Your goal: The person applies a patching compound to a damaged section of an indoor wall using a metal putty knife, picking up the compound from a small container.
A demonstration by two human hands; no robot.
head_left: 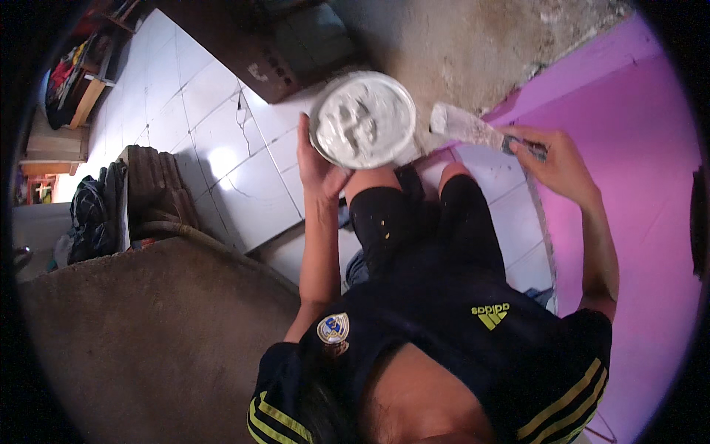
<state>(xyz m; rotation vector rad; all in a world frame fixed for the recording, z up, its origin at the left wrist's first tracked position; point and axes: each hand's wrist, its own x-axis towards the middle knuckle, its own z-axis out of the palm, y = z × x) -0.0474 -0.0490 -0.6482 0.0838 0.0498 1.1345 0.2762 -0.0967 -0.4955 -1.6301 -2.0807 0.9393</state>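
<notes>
My left hand [319,169] holds a round white tub [411,112] from its left side and underneath. Thick white paste [361,126] with an uneven, stirred surface lies in it. In my right hand [556,164] is a putty knife [467,126], gripped by its dark handle with the fingers closed round it. White paste coats its broad blade, which points left toward the tub and stays a little apart from it. Both things are held up in front of my knees.
A purple wall [629,200] rises close on my right, with bare rough cement [458,52] ahead. A dark cabinet [274,52] stands beyond the tub on cracked white tiles [244,177]. To my left are a concrete slab [163,325], a stack of brown ridged pieces [159,185] and black bags [92,211].
</notes>
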